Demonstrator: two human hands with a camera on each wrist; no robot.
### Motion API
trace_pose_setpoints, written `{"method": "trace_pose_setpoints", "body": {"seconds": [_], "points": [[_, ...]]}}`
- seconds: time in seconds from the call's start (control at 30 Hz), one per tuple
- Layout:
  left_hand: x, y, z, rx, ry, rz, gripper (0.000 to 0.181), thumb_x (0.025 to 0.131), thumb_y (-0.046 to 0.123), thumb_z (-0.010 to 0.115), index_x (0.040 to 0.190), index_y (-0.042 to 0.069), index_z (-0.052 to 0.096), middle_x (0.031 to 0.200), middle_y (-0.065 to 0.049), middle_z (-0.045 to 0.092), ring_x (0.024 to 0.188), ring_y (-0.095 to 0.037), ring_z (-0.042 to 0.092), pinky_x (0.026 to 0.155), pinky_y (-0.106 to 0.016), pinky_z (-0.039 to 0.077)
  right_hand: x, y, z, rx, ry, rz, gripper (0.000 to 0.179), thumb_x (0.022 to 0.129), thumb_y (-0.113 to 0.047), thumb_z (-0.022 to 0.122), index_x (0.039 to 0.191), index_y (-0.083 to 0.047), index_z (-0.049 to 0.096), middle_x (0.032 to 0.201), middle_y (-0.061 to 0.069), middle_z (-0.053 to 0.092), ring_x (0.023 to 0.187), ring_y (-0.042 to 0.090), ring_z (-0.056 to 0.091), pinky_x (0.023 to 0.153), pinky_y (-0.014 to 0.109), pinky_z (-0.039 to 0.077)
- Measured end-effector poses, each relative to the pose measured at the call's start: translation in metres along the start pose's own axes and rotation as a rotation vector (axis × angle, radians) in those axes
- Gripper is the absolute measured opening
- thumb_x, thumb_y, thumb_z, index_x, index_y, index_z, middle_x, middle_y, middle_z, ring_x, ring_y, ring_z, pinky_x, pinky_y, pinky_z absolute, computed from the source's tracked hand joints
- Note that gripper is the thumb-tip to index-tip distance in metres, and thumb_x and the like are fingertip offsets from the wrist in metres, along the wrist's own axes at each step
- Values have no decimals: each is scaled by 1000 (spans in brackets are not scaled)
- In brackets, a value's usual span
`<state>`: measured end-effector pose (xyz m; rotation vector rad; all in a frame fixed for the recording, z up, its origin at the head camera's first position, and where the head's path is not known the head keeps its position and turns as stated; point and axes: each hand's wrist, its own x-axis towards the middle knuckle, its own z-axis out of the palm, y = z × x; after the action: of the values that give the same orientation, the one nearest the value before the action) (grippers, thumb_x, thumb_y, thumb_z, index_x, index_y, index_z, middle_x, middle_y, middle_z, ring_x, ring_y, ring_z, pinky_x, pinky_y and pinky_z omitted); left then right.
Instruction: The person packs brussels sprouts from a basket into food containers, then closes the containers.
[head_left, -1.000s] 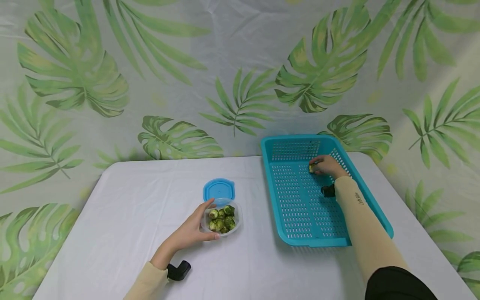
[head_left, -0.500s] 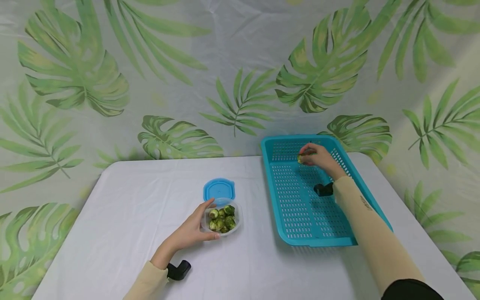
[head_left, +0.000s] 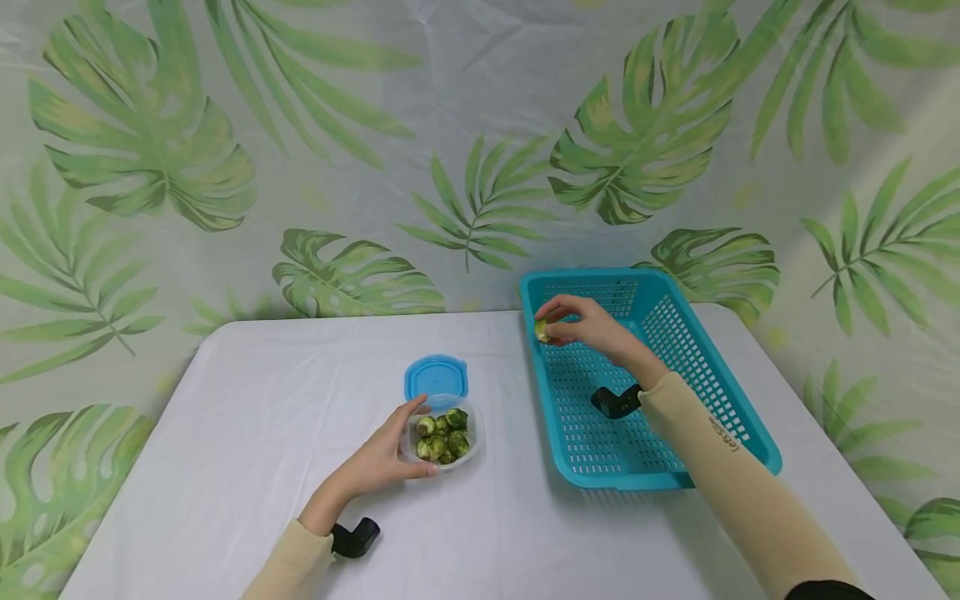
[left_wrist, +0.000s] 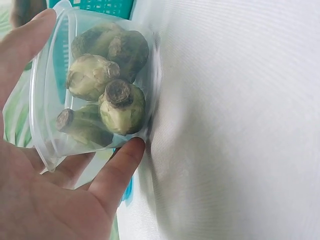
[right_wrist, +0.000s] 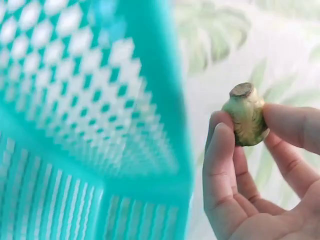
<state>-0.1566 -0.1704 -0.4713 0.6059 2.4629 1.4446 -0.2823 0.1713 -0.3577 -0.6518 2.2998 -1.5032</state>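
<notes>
My right hand (head_left: 588, 325) pinches a single Brussels sprout (right_wrist: 246, 116) between thumb and fingertips, over the left rim of the teal basket (head_left: 558, 454). In the right wrist view the sprout's cut stem points up. On the table, my left hand (head_left: 382, 450) grips a small clear plastic tub (left_wrist: 47, 100), thumb and fingers curled around its sides. Several Brussels sprouts (head_left: 442, 435) lie inside the tub, and their stems show through its wall in the left wrist view. No sprout shows in the visible part of the basket.
A blue lid (head_left: 437, 377) lies flat just behind the tub. Both stand on a table with a white cloth (head_left: 247, 417). Behind the table hangs a leaf-print cloth (head_left: 480, 100). The basket's raised perforated walls stand at the right.
My right hand has lifted the Brussels sprout from the basket's floor and carried it left to the basket's left rim. The left hand and tub have stayed in place.
</notes>
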Motion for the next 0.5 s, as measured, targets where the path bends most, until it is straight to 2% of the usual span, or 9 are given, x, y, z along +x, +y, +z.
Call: {"method": "trace_pose_setpoints", "body": {"seconds": [0.2, 0.5], "points": [[0, 2, -1, 6, -10, 0, 101, 80, 32, 79, 153, 6, 14, 148, -16, 32, 138, -38, 22, 103, -61, 25, -2, -25, 39, -11, -80, -24, 23, 96, -7, 55, 117, 3, 57, 113, 20, 55, 90, 33, 62, 80, 44, 51], [1, 6, -3, -15, -25, -18, 99, 81, 27, 79, 153, 6, 14, 148, -17, 32, 138, -38, 22, 104, -61, 23, -4, -48, 103, -178, -149, -45, 16, 92, -2, 58, 108, 0, 61, 97, 11, 61, 71, 18, 64, 67, 30, 53]]}}
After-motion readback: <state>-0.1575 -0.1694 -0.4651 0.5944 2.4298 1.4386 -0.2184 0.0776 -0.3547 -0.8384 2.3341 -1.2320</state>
